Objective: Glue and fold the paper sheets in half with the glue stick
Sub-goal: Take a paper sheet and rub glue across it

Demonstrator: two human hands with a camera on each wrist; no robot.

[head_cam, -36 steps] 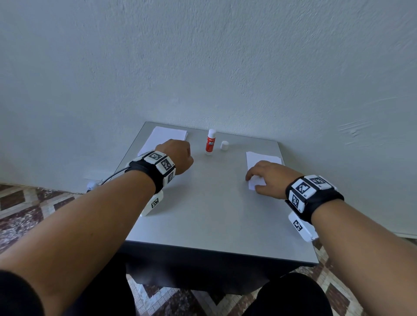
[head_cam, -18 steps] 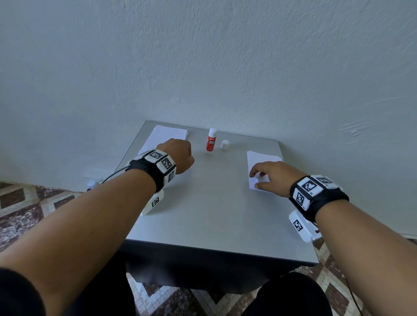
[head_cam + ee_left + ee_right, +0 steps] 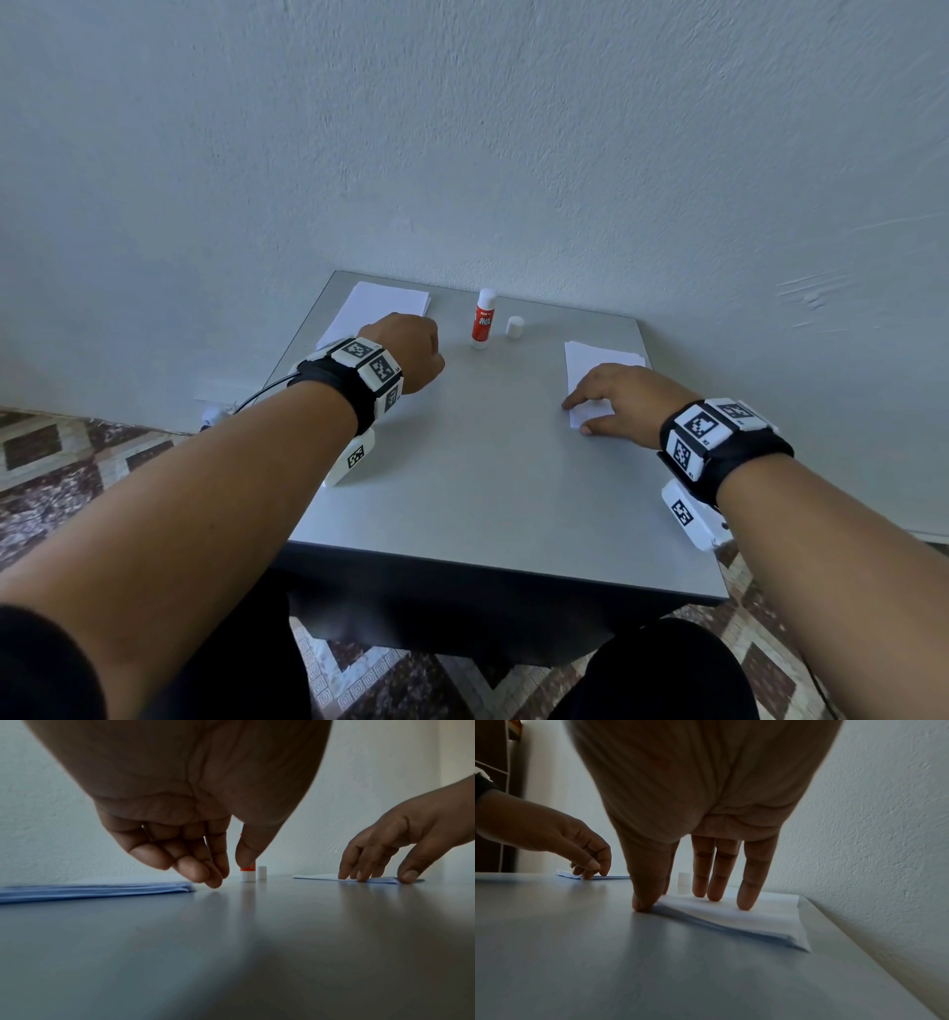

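Observation:
An uncapped red and white glue stick (image 3: 483,321) stands at the back of the grey table (image 3: 488,488), its white cap (image 3: 514,327) just right of it. A stack of flat white sheets (image 3: 382,306) lies at the back left. My left hand (image 3: 411,354) hovers by that stack's near right corner (image 3: 180,889), fingers loosely curled and holding nothing. A stack of folded sheets (image 3: 595,357) lies at the right. My right hand (image 3: 606,395) presses on it with straight fingers (image 3: 744,898), thumb at its near left corner.
The table stands against a pale textured wall. The folded stack (image 3: 757,914) lies close to the table's right edge (image 3: 834,933). Patterned floor tiles show on both sides below. A dark cable hangs off the table's left side (image 3: 257,398).
My right hand has slid a little toward me on the folded stack and its fingers have straightened and spread. The left hand has hardly moved.

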